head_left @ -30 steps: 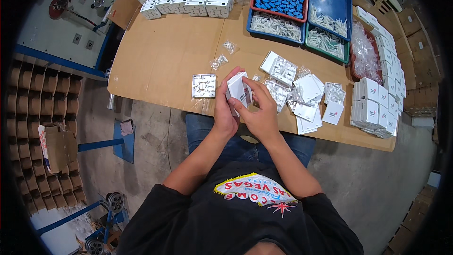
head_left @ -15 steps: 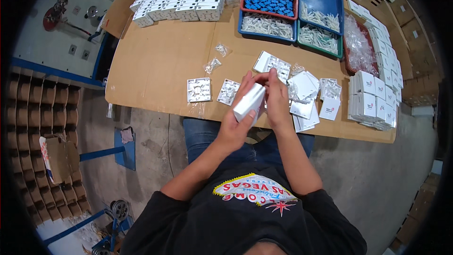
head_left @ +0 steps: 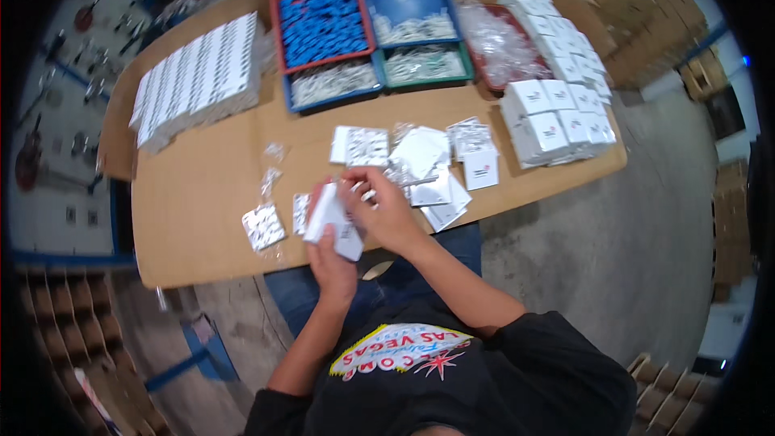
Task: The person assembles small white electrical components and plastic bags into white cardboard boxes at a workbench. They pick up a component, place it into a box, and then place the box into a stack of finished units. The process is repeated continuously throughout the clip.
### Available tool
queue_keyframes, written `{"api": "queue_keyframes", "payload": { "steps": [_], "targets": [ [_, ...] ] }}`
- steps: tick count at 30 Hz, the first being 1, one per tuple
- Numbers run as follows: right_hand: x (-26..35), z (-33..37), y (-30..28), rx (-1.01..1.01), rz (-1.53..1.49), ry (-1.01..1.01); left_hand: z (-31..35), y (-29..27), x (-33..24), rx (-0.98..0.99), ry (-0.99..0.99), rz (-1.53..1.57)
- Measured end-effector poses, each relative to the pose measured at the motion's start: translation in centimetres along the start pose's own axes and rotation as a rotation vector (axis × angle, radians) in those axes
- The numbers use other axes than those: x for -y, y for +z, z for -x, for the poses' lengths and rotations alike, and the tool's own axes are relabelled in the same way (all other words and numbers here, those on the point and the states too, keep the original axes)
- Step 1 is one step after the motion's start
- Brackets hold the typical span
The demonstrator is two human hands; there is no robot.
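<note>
A small white box with faint print on one face is held tilted over the table's near edge. My left hand is closed around its lower part, with the thumb across the front. The curled fingers of my right hand close on the box's upper right edge; they are slightly blurred. Left of the hands lies a white moulded plastic frame, and another frame is partly covered by the box. Just beyond my right hand are white plates and a further moulded frame.
Trays of blue parts and white pieces stand at the back. A red tray holds clear plastic bags. White boxes are stacked at right and far left. Small bagged parts lie on the cardboard-covered table.
The view has swung to the right, so the table sits further left. The box has turned so its printed face shows, and my right hand has shifted to its upper right edge.
</note>
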State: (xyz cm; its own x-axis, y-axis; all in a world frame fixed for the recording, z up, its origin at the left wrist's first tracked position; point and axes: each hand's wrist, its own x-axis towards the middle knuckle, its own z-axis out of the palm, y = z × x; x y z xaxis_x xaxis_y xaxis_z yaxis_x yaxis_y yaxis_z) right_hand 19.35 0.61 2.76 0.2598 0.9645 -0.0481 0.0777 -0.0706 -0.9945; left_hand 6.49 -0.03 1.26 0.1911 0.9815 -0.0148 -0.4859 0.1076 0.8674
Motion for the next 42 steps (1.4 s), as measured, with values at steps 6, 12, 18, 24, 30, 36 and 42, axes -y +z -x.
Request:
{"api": "queue_keyframes", "payload": {
  "steps": [6, 12, 18, 24, 30, 36, 42],
  "targets": [
    [-3.3, 3.9, -6.6, 0.041, -0.625, 0.290, -1.2, 1.8, 0.6, 0.259, -0.238, -0.157],
    [-2.9, 3.5, -23.1, -0.739, -0.553, -0.118, -1.2, 1.3, 3.4, 0.496, -0.239, -0.316],
    [-6.0, 2.3, -53.8, -1.361, -0.013, -0.242, 0.2, -1.3, 3.7, 0.504, -0.296, -0.444],
    [-10.4, -2.6, -67.6, -1.313, 0.237, 0.022, 1.2, -2.6, 4.1, 0.436, -0.311, -0.558],
    [-12.9, -2.4, -75.1, -1.215, 0.595, 0.112, 1.6, -1.7, 4.2, 0.488, -0.297, -0.657],
    [-15.6, -6.0, -69.8, -0.986, 0.801, 0.178, 1.6, -1.8, 3.3, 0.420, -0.276, -0.803],
    [-12.7, -3.6, -71.5, -1.193, 0.926, -0.118, 0.3, -2.5, 4.0, 0.342, -0.118, -0.844]
  ]
}}
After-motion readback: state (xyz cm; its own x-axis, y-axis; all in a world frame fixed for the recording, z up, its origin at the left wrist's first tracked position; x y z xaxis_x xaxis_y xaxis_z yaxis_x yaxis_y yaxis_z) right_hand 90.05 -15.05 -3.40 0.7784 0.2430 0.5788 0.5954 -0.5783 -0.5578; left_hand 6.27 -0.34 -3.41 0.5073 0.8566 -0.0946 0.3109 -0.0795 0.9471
